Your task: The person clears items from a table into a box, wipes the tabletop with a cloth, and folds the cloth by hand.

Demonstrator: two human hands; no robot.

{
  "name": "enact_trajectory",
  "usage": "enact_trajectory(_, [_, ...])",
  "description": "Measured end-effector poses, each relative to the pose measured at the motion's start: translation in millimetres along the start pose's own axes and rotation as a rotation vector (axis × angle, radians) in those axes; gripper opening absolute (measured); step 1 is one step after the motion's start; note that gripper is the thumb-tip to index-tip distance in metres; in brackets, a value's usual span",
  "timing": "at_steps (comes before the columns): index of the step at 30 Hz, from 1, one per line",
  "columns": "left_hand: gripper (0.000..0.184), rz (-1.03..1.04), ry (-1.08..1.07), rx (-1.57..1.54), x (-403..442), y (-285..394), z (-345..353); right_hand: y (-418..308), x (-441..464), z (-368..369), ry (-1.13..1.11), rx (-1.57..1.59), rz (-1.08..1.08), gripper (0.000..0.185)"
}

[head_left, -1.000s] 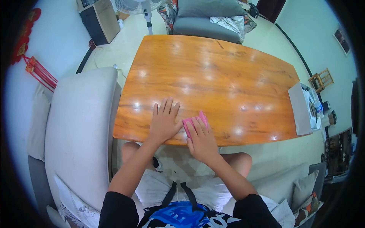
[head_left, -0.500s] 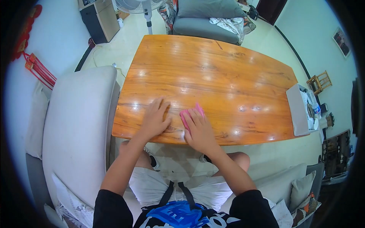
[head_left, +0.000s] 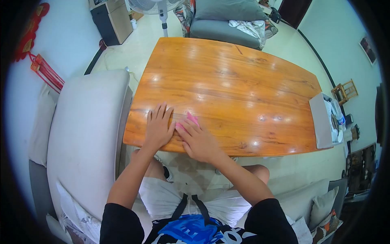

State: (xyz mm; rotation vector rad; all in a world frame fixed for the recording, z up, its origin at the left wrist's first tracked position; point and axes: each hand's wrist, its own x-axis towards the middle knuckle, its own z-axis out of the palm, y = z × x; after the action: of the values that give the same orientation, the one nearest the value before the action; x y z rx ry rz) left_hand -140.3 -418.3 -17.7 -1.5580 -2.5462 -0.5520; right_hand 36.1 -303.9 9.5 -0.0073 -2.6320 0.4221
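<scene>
Under my right hand (head_left: 199,140) is a pink cloth (head_left: 192,119), pressed against the glossy wooden table (head_left: 235,89) near its front edge. Part of the cloth shows past my fingertips; the rest is hidden beneath the fingers. My left hand (head_left: 159,128) lies flat on the tabletop just to the left, fingers spread and holding nothing. Its thumb is close to the cloth and the right hand's fingers; whether they touch I cannot tell.
A grey box (head_left: 321,122) filled with assorted items and a plastic bottle stands at the table's right end. A pale sofa (head_left: 87,134) runs along the left. Beyond the far edge are a standing fan (head_left: 162,14) and a grey armchair (head_left: 223,32).
My right hand has slid left with the pink cloth, closer to my left hand. The left hand has shifted slightly left and lies flatter. The camera view has turned a little.
</scene>
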Motion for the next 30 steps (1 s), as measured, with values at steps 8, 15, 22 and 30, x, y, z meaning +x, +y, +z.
enact_trajectory(8, [0.048, -0.009, -0.002, -0.004, -2, 2, -4, 77, 47, 17, 0.158, -0.172, 0.214, 0.038])
enact_trajectory(15, [0.052, -0.040, 0.041, -0.037, -2, 2, 3, 39, 34, 19, 0.059, 0.032, 0.024, 0.038])
enact_trajectory(22, [0.053, -0.030, 0.011, 0.000, -3, 3, -2, 112, 90, 33, 0.124, -0.124, 0.292, 0.035])
enact_trajectory(30, [0.053, -0.016, 0.039, 0.001, -3, 3, 4, 49, 48, 26, 0.161, -0.067, 0.053, 0.033])
